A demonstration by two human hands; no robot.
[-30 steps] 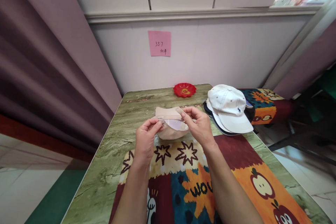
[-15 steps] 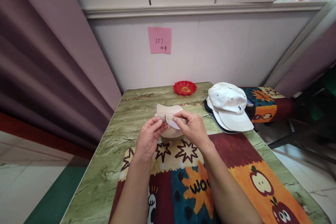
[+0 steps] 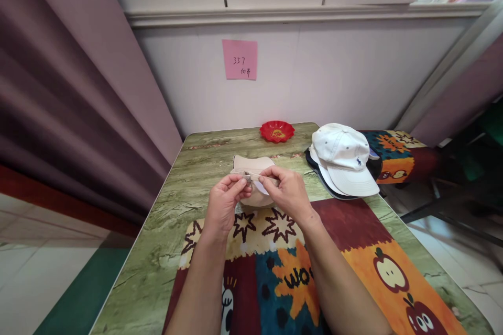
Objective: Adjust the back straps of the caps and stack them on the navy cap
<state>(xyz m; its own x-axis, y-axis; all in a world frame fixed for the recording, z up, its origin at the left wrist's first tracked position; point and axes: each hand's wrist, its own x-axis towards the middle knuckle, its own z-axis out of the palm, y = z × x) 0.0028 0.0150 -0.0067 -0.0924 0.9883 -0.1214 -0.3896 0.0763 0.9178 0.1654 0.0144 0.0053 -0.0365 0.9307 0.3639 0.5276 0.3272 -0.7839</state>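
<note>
A beige cap (image 3: 257, 198) lies on the table in front of me, its brim toward the wall. My left hand (image 3: 226, 199) pinches a small metal buckle (image 3: 247, 178) at the cap's back opening. On the other side, my right hand (image 3: 288, 191) grips the cap's beige strap (image 3: 259, 176) between thumb and fingers. The strap is stretched between the two hands and meets the buckle. Whether it passes through the buckle is too small to tell. Part of the cap is hidden behind my fingers.
A stack of caps with a white cap (image 3: 341, 154) on top stands at the right table edge. A red scalloped dish (image 3: 277, 131) sits near the wall. Under my forearms lies a colourful patterned mat (image 3: 353, 225). A pink note (image 3: 240, 59) is stuck to the wall.
The strap end near the buckle has turned, now appearing thinner and edge-on, and the metal buckle shows more clearly at my left fingertips. Both hands stay nearly in place.
</note>
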